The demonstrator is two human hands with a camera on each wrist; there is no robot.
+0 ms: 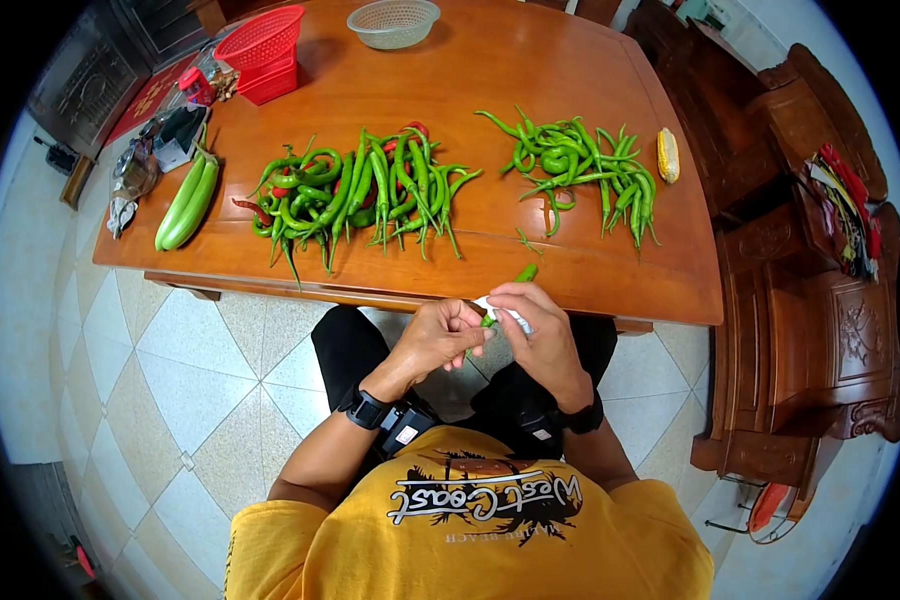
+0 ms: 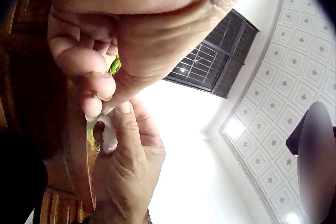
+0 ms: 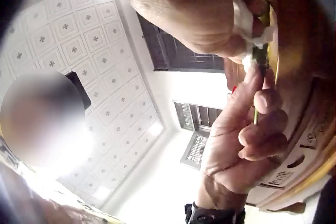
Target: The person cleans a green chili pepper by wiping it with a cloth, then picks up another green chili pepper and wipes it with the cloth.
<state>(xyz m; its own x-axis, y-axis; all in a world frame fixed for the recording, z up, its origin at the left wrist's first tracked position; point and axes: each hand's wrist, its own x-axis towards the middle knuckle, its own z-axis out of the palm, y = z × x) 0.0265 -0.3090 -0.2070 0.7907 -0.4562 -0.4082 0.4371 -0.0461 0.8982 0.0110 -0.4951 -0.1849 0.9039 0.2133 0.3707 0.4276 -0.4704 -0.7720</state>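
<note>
Over the table's front edge both hands hold one green chili pepper (image 1: pixel 527 273). My left hand (image 1: pixel 432 338) pinches it near one end between thumb and fingers, and a thin green stem (image 3: pixel 256 116) pokes out below those fingers in the right wrist view. My right hand (image 1: pixel 542 335) grips a crumpled white tissue (image 3: pixel 242 22) wrapped against the pepper, whose other end sticks out beyond the fingers. The left wrist view shows the tissue (image 2: pixel 109 136) at the right thumb, close to the left fingertips. Much of the pepper is hidden by fingers and tissue.
A large pile of green peppers (image 1: pixel 355 190) with some red ones lies mid-table, a smaller pile (image 1: pixel 580 160) to its right. Pale green eggplants (image 1: pixel 190 200) lie left, a corn cob (image 1: pixel 668 156) right. Red baskets (image 1: pixel 260 50) and a whitish basket (image 1: pixel 394 24) stand behind.
</note>
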